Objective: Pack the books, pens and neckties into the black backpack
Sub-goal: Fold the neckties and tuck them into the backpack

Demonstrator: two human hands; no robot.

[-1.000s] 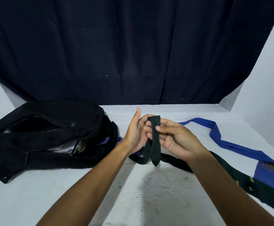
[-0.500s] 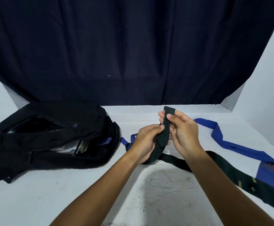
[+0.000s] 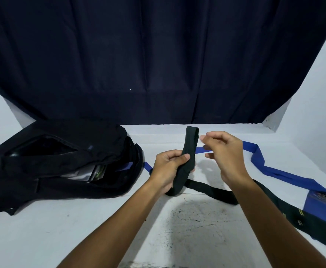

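Both hands hover over a white table [image 3: 42, 235]: the left hand [image 3: 168, 169] grips the folded narrow end of a dark green necktie [image 3: 189, 149], holding it upright, while the right hand [image 3: 224, 153] sits just beside it, fingers loosely curled and holding nothing. The tie's wide end trails right across the table, beside a blue necktie [image 3: 274, 170]. To the left lies the black backpack [image 3: 61, 161], unzipped, with books [image 3: 92, 173] showing inside.

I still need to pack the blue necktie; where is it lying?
In the head view, the blue necktie lies flat on the white table, right of the black backpack, running behind both hands toward the right edge.
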